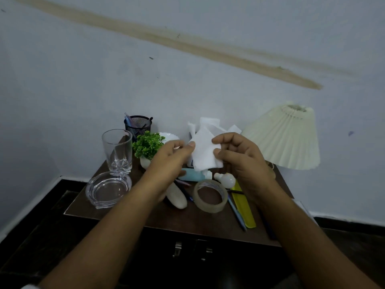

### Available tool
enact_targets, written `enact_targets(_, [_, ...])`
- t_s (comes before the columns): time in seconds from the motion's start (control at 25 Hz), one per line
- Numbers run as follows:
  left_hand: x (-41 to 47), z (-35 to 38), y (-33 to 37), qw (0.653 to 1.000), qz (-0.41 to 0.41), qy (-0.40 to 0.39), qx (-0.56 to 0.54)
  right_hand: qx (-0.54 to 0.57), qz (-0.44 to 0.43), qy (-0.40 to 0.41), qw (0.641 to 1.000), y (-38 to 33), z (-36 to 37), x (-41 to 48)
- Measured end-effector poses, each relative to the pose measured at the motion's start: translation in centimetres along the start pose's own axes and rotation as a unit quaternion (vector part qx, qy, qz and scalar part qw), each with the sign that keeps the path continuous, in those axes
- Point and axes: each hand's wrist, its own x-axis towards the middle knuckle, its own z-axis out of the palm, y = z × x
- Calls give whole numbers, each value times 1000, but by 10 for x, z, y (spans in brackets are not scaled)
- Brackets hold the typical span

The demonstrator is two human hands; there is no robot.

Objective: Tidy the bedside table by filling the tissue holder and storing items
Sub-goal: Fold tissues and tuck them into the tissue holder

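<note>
Tissue (205, 151), one white sheet, is up in the air above and behind the tape roll (208, 207). Both hands hold it. The left hand (168, 163) has its grip closed on the sheet's left edge, with thumb and finger pinching it. The right hand (239, 161) has its grip closed on the right edge, with the thumb below and the fingers curled over the top. The bottom of the sheet hangs a bit crumpled.

The tape roll lies flat on the dark counter (145, 215). Far behind the tape roll, near the wall, a tissue pile (208, 124) sticks up in a messy bunch. Just behind the tape roll lie a white bulb (228, 180) and a blue bottle (192, 174) on its side. To the right of the tape roll, a blue pen (236, 211) and a yellow strip (246, 211) lie side by side. Just left of the tape roll is a pale long lump (177, 196), partly under the left arm. Well to the left of the tape roll sits a clear dish (108, 189), and a tall glass (117, 151) stands behind it. Behind and left of the tape roll are a small green plant (148, 144) and a black mesh cup (137, 125) with pens in it. Behind and right of the tape roll is a cream lamp shade (285, 138).
</note>
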Motion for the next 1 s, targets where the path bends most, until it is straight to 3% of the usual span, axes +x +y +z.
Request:
enact_targets(0.08, [-9, 11, 1, 981, -118, -88, -130, 56, 9, 1, 998, 6, -8, -11])
enact_targets(0.2, [-9, 19, -5, 960, -121, -78, -240, 60, 27, 7, 998, 15, -16, -19])
enact_targets(0.28, [-6, 22, -10, 969, -79, -49, -229, 48, 44, 25, 998, 16, -22, -20])
enact_targets(0.48, [-10, 35, -23, 987, -26, -61, -149, -36, 77, 16, 996, 24, -28, -19])
enact_targets(0.68, [-13, 38, -28, 994, 16, -62, -92, -72, 45, 15, 996, 25, -30, -21])
enact_targets(0.84, [-12, 35, -27, 993, 26, -38, -109, -104, 38, 8, 994, 24, -31, -22])
enact_targets(1.0, [-15, 35, -29, 994, 45, -70, -65, -124, 16, 2, 992, 22, -27, -23])
